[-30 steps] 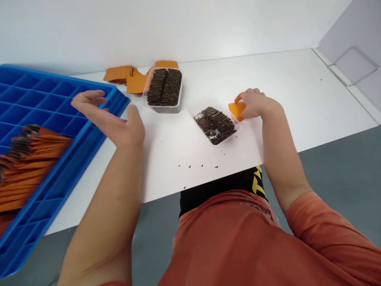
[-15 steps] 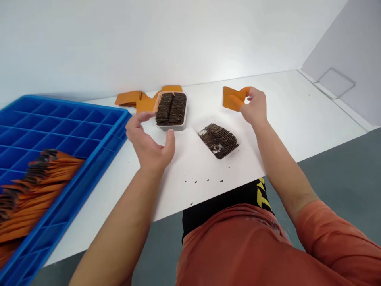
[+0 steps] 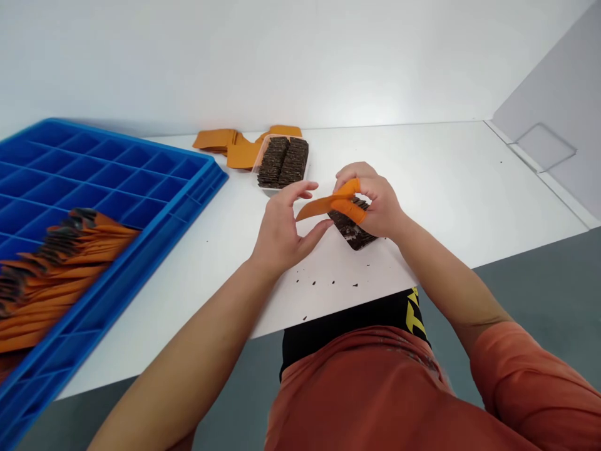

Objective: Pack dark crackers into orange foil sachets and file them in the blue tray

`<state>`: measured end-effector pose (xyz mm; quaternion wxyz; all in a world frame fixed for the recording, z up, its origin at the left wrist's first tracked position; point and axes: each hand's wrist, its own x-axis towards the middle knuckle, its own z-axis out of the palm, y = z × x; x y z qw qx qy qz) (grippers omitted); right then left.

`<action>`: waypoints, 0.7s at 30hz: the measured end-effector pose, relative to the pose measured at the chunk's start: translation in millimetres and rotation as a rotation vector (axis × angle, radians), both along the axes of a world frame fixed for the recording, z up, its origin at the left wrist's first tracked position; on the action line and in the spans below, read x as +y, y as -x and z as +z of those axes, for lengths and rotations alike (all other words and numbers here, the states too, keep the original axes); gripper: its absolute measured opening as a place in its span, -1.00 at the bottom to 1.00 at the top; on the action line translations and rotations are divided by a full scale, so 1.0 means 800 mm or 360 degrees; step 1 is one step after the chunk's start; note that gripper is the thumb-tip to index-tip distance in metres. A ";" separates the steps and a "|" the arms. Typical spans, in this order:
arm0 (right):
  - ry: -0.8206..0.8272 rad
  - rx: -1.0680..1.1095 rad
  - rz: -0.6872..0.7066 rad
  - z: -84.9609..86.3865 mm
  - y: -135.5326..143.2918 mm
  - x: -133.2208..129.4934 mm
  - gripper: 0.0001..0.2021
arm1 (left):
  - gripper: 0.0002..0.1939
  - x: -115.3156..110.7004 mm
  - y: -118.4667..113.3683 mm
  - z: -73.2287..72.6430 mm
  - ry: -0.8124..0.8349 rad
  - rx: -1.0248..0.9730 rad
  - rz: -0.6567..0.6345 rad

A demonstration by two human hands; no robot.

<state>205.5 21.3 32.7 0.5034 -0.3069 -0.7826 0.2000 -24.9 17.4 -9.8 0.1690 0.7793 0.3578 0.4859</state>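
Note:
My right hand (image 3: 375,197), with orange covers on thumb and finger, pinches a flat orange paper pouch (image 3: 313,207) above the white table. Around the pouch's left end, my left hand (image 3: 286,228) is open, thumb and fingers apart; whether it touches the pouch is unclear. Below my right hand lies a stack of thin dark brown pieces (image 3: 350,232) in a shallow tray, partly hidden. Beyond my left hand stands a clear plastic tub (image 3: 307,168) packed with two rows of similar dark pieces (image 3: 283,161).
Flat orange pouches (image 3: 216,139) lie in piles against the back wall. On the left sits a blue compartment tray (image 3: 188,181) holding many orange pouches with dark ends (image 3: 89,257). Dark crumbs (image 3: 314,283) are scattered near the table's front edge. A wire loop (image 3: 547,147) is at the right wall.
My right hand has brought the orange pouch left and lower, over the dark stack. My left hand has moved right to meet its end. The view has shifted slightly.

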 end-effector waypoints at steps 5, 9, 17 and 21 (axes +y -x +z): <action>0.0124 0.0126 -0.0076 0.001 0.013 -0.009 -0.41 | -0.29 -0.010 -0.003 0.005 -0.0092 0.0039 -0.0113; 0.0067 0.0277 0.0003 0.000 0.022 -0.015 -0.34 | -0.02 -0.021 -0.022 0.000 -0.0238 -0.0074 -0.0205; -0.0184 0.0282 0.0301 -0.025 0.027 0.001 -0.29 | -0.04 -0.006 -0.032 -0.024 -0.0434 -0.0096 -0.0129; -0.0303 0.0217 0.0392 -0.026 0.030 0.001 -0.29 | 0.09 0.008 -0.025 -0.027 -0.0474 -0.0149 -0.0130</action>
